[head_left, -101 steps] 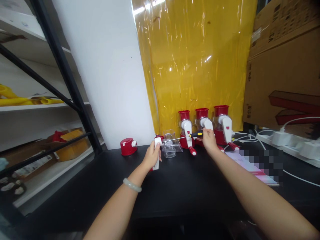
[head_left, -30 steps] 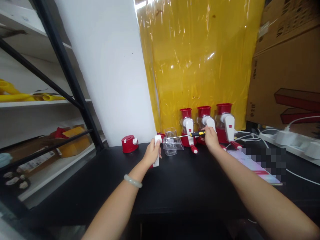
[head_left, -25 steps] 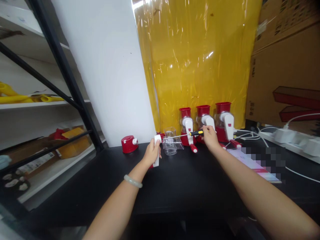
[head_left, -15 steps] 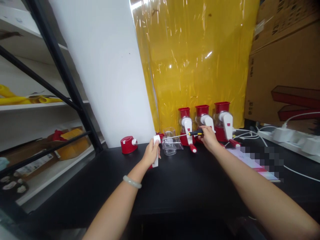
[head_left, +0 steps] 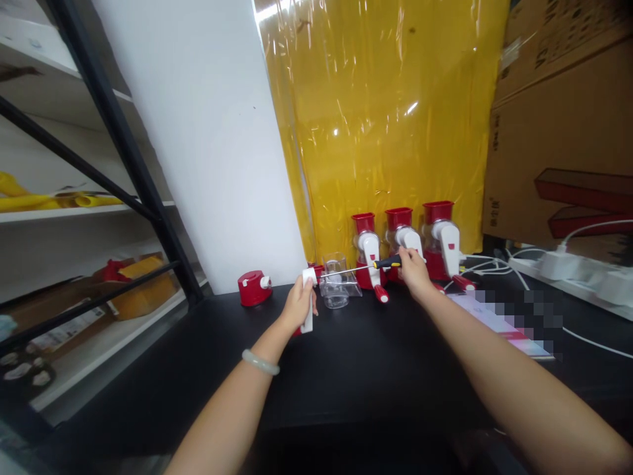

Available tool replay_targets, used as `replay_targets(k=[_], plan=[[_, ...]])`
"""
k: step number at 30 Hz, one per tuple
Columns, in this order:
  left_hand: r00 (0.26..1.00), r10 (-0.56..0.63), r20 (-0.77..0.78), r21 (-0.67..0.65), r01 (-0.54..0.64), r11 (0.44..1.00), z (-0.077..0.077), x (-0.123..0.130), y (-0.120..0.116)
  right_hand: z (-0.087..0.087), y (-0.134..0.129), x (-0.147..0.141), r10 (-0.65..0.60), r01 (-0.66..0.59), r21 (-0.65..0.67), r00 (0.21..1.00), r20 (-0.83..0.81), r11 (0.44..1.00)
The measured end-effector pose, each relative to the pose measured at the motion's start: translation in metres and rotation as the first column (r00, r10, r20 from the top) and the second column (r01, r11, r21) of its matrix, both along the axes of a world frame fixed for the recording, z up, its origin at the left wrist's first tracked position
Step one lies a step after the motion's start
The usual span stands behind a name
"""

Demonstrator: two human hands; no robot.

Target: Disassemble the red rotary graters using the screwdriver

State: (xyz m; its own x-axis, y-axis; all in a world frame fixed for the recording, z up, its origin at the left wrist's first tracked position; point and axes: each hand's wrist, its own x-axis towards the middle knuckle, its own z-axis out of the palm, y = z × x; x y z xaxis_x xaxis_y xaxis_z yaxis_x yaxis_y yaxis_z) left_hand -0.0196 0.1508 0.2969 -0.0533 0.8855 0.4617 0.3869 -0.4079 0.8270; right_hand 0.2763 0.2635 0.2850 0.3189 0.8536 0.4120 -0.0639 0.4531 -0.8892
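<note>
My left hand (head_left: pixel 298 303) is closed round a white crank handle (head_left: pixel 307 319), with a bit of red showing below the fingers. In my right hand (head_left: pixel 414 272) is a screwdriver (head_left: pixel 388 262) with a black and yellow grip. Its long shaft points left, and the tip meets the top end of the crank handle. Behind the shaft stands a clear plastic housing (head_left: pixel 336 300), upright on the black table. Left of my left hand sits a red base (head_left: pixel 254 290) with a white knob on its side.
Three red and white hand-crank graters (head_left: pixel 366 247) stand in a row at the back, near my right hand. To the right are a phone-like tablet (head_left: pixel 499 323), white cables and a power strip (head_left: pixel 573 267). A cardboard box (head_left: pixel 564 145) rises behind them; shelving (head_left: pixel 84 211) is at left.
The right fingers have shifted slightly on the screwdriver grip. The screwdriver still meets the crank handle, and the left hand keeps its hold. The camera view has moved slightly.
</note>
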Motion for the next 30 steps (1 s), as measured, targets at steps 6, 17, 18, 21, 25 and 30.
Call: replay_targets(k=[6, 17, 18, 21, 25, 30], plan=[[1.0, -0.008, -0.005, -0.008, 0.008, 1.0, 0.0, 0.001, 0.0, 0.006, -0.004, -0.005, 0.136, -0.158, -0.057, 0.951, -0.279, 0.986], [1.0, 0.003, -0.009, 0.009, -0.003, 1.0, 0.002, 0.002, -0.002, 0.013, -0.01, -0.006, 0.177, -0.225, -0.081, 0.905, -0.388, 0.971], [1.0, 0.002, -0.005, 0.011, -0.002, 1.0, 0.002, 0.002, -0.002, 0.012, -0.01, -0.005, 0.165, -0.21, -0.095, 0.923, -0.347, 0.973], [1.0, 0.001, 0.016, 0.007, -0.001, 1.0, 0.001, 0.001, 0.0, 0.01, -0.013, -0.003, 0.123, -0.148, -0.115, 0.971, -0.203, 0.982], [1.0, 0.01, 0.021, -0.003, -0.01, 1.0, 0.001, 0.0, 0.001, 0.01, -0.012, -0.002, 0.144, -0.159, -0.083, 0.977, -0.159, 0.984], [1.0, 0.006, 0.015, 0.002, -0.006, 1.0, 0.002, 0.0, 0.0, 0.013, -0.012, -0.005, 0.179, -0.212, -0.092, 0.943, -0.28, 0.973]])
